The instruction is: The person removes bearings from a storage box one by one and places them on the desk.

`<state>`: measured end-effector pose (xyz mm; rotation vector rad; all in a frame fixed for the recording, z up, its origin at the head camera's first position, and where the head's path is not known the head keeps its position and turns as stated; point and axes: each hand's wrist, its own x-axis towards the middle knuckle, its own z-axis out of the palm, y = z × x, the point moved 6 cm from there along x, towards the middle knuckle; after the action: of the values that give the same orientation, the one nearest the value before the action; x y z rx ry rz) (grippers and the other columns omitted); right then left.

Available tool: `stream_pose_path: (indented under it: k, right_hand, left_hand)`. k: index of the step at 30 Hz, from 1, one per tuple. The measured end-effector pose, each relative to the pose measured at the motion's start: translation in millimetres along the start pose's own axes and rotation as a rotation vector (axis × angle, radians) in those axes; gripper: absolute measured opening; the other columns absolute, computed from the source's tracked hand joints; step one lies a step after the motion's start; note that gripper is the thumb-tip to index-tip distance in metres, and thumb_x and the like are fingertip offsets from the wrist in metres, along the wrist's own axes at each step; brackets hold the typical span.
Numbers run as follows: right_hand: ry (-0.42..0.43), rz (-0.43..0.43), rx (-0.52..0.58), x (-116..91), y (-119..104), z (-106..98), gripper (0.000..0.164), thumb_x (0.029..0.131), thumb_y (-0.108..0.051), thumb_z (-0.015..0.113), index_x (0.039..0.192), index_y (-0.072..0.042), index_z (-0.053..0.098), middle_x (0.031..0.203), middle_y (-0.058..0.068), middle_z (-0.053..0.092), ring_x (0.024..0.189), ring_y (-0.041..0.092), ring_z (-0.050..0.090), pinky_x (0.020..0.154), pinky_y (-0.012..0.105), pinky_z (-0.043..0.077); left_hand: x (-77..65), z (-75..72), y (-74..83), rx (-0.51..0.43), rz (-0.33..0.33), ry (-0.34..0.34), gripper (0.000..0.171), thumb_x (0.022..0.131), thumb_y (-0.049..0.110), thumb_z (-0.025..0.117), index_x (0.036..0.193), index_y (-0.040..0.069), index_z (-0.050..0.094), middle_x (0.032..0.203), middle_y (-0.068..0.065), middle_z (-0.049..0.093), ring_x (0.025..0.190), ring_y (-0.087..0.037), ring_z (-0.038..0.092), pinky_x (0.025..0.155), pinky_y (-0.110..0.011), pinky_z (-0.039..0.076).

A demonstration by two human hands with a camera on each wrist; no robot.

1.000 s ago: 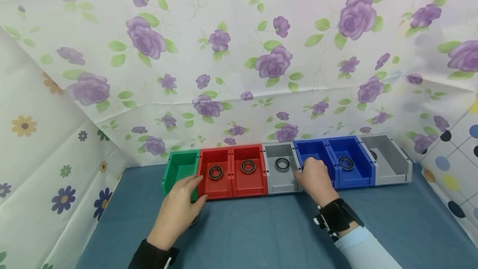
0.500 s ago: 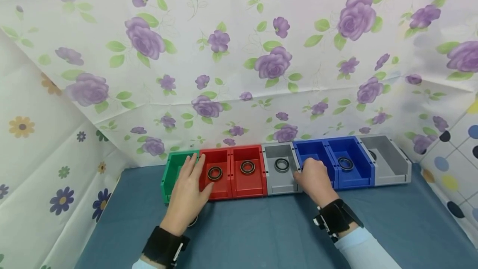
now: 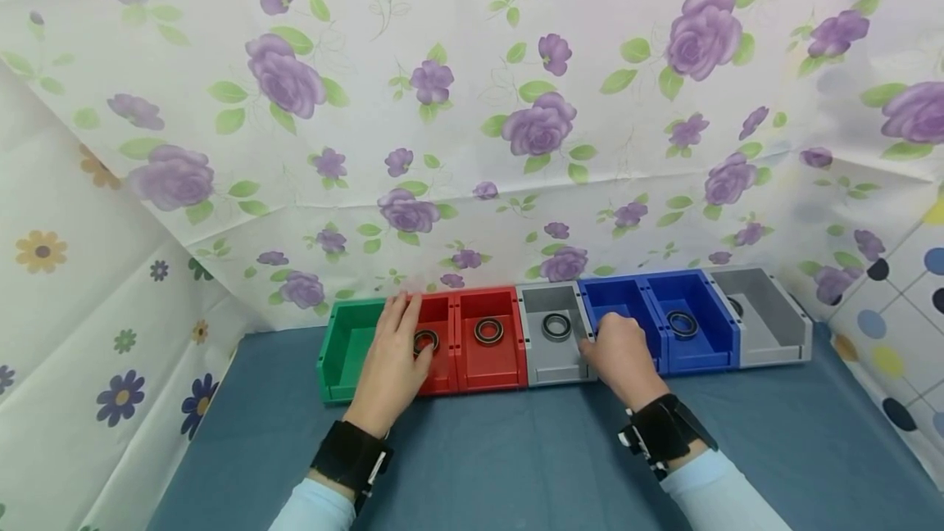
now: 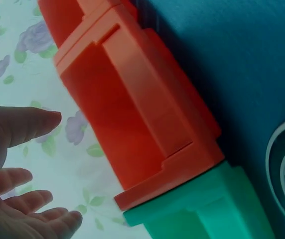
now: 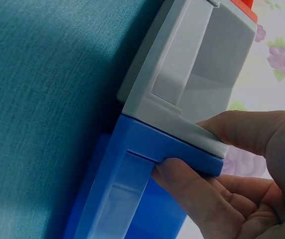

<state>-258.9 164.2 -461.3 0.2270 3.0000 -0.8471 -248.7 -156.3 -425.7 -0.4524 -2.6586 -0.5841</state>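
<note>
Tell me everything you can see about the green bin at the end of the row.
The green bin looks like moulded plastic, open-topped with a lowered front lip. It stands upright on the blue cloth at the left end of the row, its right wall against a red bin. No ring shows inside it, though the left hand, fingers straight, covers its right edge. The left wrist view shows its outer corner butted against the red one.

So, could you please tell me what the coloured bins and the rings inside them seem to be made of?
The bins, such as the red bin, look like moulded plastic: uniform colour, smooth semi-matte walls. The rings look like metal with dark faces, judging by their silvery edges; possibly bearings.
</note>
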Motion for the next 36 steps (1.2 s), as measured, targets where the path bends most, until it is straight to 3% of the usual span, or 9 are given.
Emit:
stream_pose_path:
  k: [6, 15, 26, 36]
  right_hand:
    - [-0.006, 0.005, 0.005, -2, 0, 0, 0.024, 0.084, -0.022, 0.065, 0.066, -0.008, 0.056, 0.058, 0.004, 0.049, 0.049, 0.016, 0.049, 0.041, 0.028, 0.040]
    - [-0.013, -0.007, 0.016, -1, -1, 0, 0.024, 0.085, -0.022, 0.064, 0.067, -0.008, 0.057, 0.057, 0.003, 0.050, 0.049, 0.016, 0.050, 0.042, 0.028, 0.041]
    - [-0.021, 0.003, 0.004, 1, -2, -1, 0.023, 0.085, -0.022, 0.064, 0.068, -0.007, 0.058, 0.058, 0.004, 0.050, 0.050, 0.016, 0.050, 0.042, 0.027, 0.042]
    - [-0.014, -0.002, -0.002, 0, 0, 0, 0.025, 0.085, -0.024, 0.065, 0.067, -0.008, 0.057, 0.057, 0.004, 0.050, 0.049, 0.016, 0.050, 0.042, 0.028, 0.041]
  left_hand:
    - [3.0, 17.1, -5.3, 0.006, -0.030, -0.064, 0.082, 0.081, 0.020, 0.070, 0.148, 0.012, 0.024, 0.151, -0.011, 0.019, 0.138, -0.028, 0.009, 0.100, -0.046, 0.029]
    - [5.4, 35.4, -12.1, -0.031, -0.114, -0.188, 0.080, 0.082, 0.022, 0.069, 0.147, 0.006, 0.024, 0.146, -0.016, 0.027, 0.133, -0.030, 0.026, 0.098, -0.045, 0.033]
    - [11.7, 49.6, -11.6, -0.011, -0.140, -0.262, 0.068, 0.084, 0.019, 0.065, 0.142, 0.000, 0.034, 0.145, -0.020, 0.028, 0.135, -0.036, 0.018, 0.100, -0.047, 0.029]
    - [10.8, 61.1, -12.8, 0.025, -0.198, -0.354, 0.074, 0.081, 0.020, 0.069, 0.143, 0.000, 0.032, 0.147, -0.023, 0.023, 0.135, -0.041, 0.013, 0.099, -0.049, 0.029]
